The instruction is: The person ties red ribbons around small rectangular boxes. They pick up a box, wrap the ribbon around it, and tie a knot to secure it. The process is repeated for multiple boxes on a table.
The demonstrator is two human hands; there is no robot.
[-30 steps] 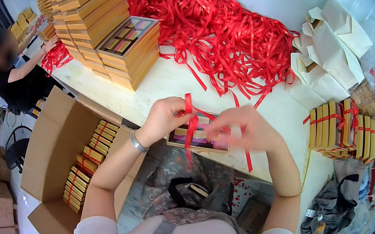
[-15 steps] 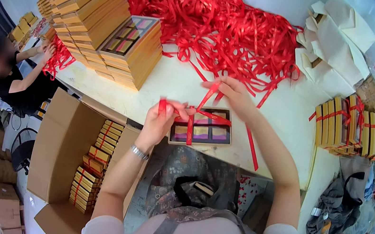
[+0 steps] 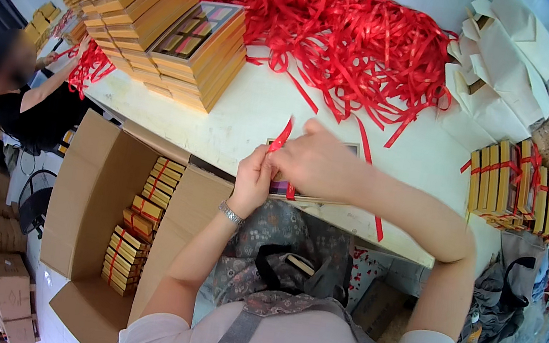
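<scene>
My left hand is closed in a pinch on a red ribbon, whose loose end sticks up above the fingers. Right beside it, my right hand is curled with its fingertips at the same ribbon, slightly blurred. Both hands meet over a shallow gold-edged box at the table's front edge. The right hand and forearm cover most of that box, and the knot area is hidden. A band of the ribbon crosses the box's near edge below the fingers. Another red ribbon strip passes under my right forearm and hangs past the edge.
A large heap of red ribbons lies at the back. Tall stacks of gold boxes stand at the left. An open carton holds tied boxes. White paper bags and ribboned boxes are at right. Another person handles ribbons far left.
My right hand has come down and left to meet my left hand, which moved slightly right. The ribbon ends, held apart before, are now gathered together, and the box is largely covered.
</scene>
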